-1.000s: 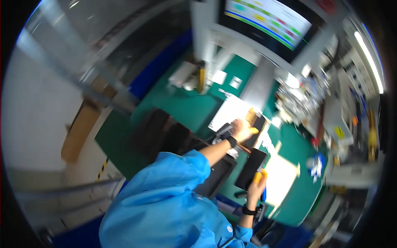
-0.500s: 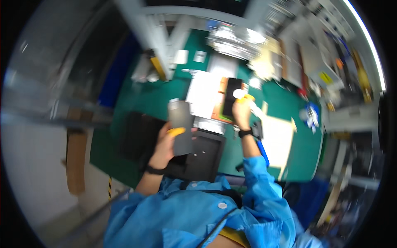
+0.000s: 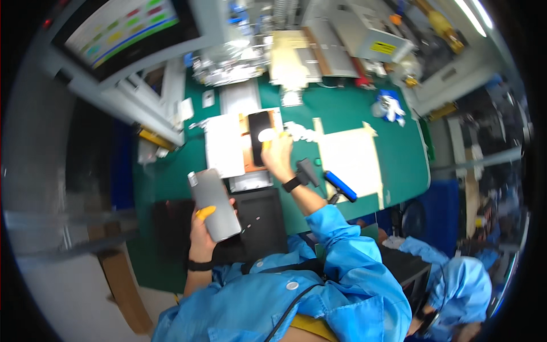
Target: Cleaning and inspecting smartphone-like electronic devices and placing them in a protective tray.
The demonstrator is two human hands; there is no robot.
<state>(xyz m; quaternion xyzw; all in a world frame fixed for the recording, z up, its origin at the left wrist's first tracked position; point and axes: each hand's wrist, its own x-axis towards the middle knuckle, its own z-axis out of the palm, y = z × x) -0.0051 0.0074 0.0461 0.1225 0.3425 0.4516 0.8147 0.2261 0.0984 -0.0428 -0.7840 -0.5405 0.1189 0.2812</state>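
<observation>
My left hand (image 3: 203,231) grips a flat grey phone-sized panel (image 3: 215,206) with a white tab at its top corner. A yellow finger cot covers the thumb, which lies across the panel. Farther off, my right hand (image 3: 277,157) is closed, with yellow on its fingertips, over a black phone (image 3: 258,122). Beside those fingertips shows a round white spot (image 3: 266,135); whether it is a held thing or glare, I cannot tell. Orange-brown backing (image 3: 247,157) and a white sheet (image 3: 223,145) lie by the phone.
A black tray (image 3: 262,211) lies nearest me. A blue roller (image 3: 341,186) is right of my right wrist, near a taped cream sheet (image 3: 353,162). Silvery packets (image 3: 231,68) stand at the back; a screen (image 3: 122,28) rises at far left. Another person's blue sleeve (image 3: 464,285) is at lower right.
The whole view has swung, so the table sits farther left and the screen and another person show. My left hand still holds the grey panel; my right hand stays at the phone.
</observation>
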